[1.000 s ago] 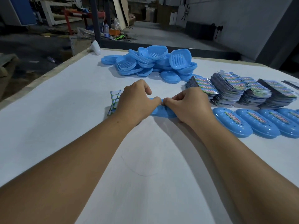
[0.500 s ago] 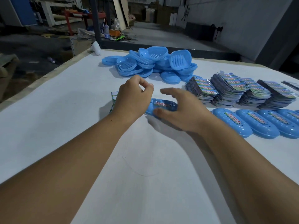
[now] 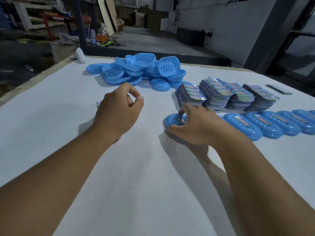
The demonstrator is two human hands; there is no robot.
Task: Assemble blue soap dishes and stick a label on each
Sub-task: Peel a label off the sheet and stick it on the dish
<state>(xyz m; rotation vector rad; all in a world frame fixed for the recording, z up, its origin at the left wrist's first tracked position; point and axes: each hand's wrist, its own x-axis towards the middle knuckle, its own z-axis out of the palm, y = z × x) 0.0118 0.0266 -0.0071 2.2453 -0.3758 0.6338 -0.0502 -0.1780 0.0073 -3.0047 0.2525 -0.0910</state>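
Note:
My right hand [image 3: 197, 126] grips a labelled blue soap dish [image 3: 173, 120] on the white table [image 3: 136, 167], its fingers curled over the dish's right part, just left of a row of several labelled dishes [image 3: 265, 125]. My left hand [image 3: 119, 111] hovers over the table with its fingers loosely curled and holds nothing. It hides most of a label sheet [image 3: 97, 104], of which only a corner shows. A pile of unassembled blue dish parts [image 3: 136, 72] lies at the back of the table.
Stacks of colourful label sheets [image 3: 221, 94] stand behind the row of dishes, with a thin dark stack [image 3: 279, 89] farther right. A white object [image 3: 80, 56] lies at the table's far left corner. Beyond the table is a cluttered workshop floor.
My right hand has carried the labelled dish to the right, up to the row of labelled dishes. My left hand has let go and lifted slightly, staying over the label sheet.

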